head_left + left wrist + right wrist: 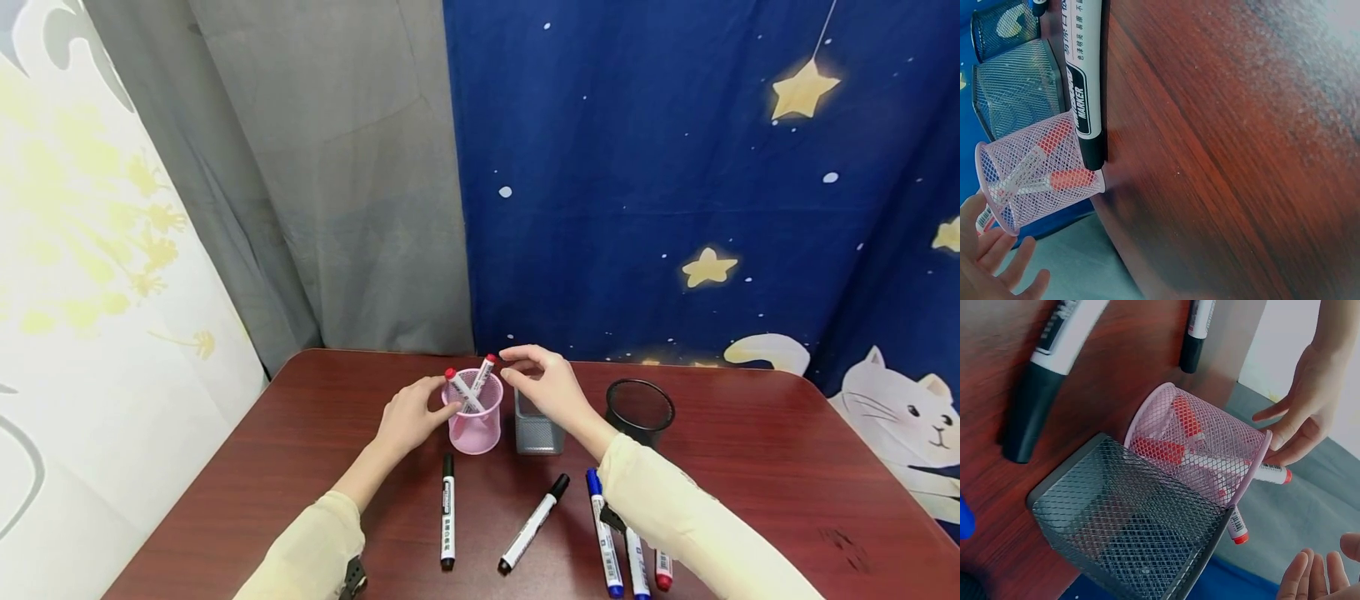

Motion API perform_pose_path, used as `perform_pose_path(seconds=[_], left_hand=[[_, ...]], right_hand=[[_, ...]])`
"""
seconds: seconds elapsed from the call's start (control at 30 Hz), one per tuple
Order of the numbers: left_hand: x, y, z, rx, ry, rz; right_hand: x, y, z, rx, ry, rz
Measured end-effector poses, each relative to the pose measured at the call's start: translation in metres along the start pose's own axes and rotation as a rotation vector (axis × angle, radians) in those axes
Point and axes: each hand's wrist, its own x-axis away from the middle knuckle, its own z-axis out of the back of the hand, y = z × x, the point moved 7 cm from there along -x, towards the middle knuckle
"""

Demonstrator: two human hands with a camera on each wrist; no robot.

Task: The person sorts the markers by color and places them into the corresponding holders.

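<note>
A pink mesh pen holder (474,433) stands upright near the back of the table, with red-capped markers (1275,474) leaning inside it, their ends above the rim. My left hand (411,414) holds the holder at its left side, thumb at the front of the rim and fingers around behind. My right hand (546,385) hovers above the grey square mesh holder (538,435), fingers bent and apart, nothing between them. Its fingertips are just right of one marker end in the head view. The right wrist view shows that hand's fingers (1317,575) beyond the holders.
A black round mesh holder (640,406) stands right of the grey one. Two black-capped markers (448,512) (534,523) lie in front. Blue markers (606,533) and a red one (663,570) lie by my right forearm. Curtains (375,167) hang behind the table.
</note>
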Motion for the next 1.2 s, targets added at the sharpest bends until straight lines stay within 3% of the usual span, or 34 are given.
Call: perform_pose_path(seconds=[0.1, 0.5, 0.6, 0.83, 1.07, 1.2], left_hand=[[0.0, -0.001, -0.001, -0.004, 0.0, -0.002], [0.0, -0.003, -0.002, -0.005, 0.001, -0.002], [0.0, -0.003, -0.003, -0.006, 0.0, -0.002], [0.0, -0.002, -0.002, -0.01, 0.007, -0.008], [0.0, -0.001, -0.002, -0.003, 0.002, -0.012], [0.0, -0.001, -0.002, -0.003, 0.0, -0.006]], right_hand=[[0.004, 0.016, 0.0, -0.002, -0.029, -0.011], [0.021, 0.011, 0.0, 0.08, -0.066, 0.064], [0.026, 0.005, 0.001, 0.095, -0.069, 0.081], [0.04, -0.03, 0.006, 0.149, -0.081, 0.151], [0.043, 0.001, 0.006, 0.159, -0.1, 0.171], [0.048, 0.002, 0.007, 0.163, -0.116, 0.213]])
